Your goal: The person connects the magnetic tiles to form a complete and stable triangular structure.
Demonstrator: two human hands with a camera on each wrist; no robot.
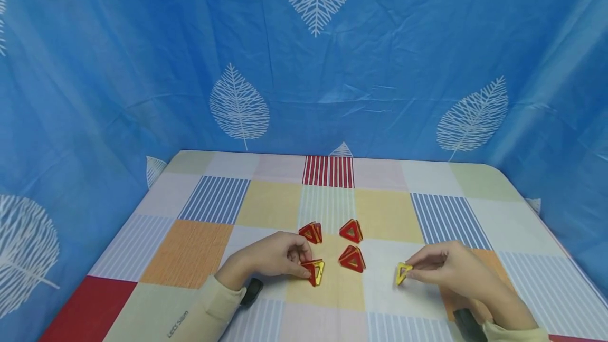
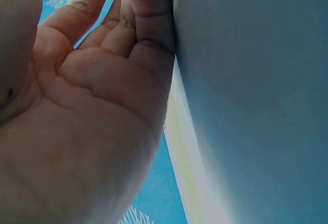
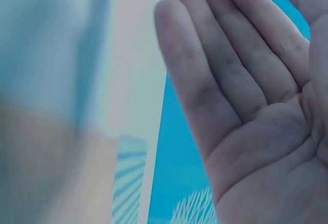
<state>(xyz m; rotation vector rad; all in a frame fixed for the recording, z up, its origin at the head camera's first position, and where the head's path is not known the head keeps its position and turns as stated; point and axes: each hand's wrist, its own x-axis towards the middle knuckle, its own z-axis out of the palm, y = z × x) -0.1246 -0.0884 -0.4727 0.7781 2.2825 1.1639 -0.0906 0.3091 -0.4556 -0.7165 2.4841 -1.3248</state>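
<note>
In the head view my left hand (image 1: 273, 256) has its thumb and fingers on a red triangle (image 1: 311, 271) at the near left of the group. A yellow triangular frame (image 1: 320, 272) stands against that red triangle's right side. Off to the right, my right hand (image 1: 446, 268) pinches a small yellow triangle (image 1: 402, 273) between thumb and fingertips. The left wrist view shows the left palm (image 2: 97, 96) beside the table, with the fingertips cut off at the top. In the right wrist view the palm and fingers (image 3: 205, 75) show, but the held triangle does not.
Three red-and-yellow triangle clusters stand close by: one behind the left hand (image 1: 311, 232), one at the back right (image 1: 351, 231) and one at the near right (image 1: 352, 258). A patchwork cloth (image 1: 328, 323) covers the table. Behind hangs a blue leaf-patterned curtain (image 1: 380, 67).
</note>
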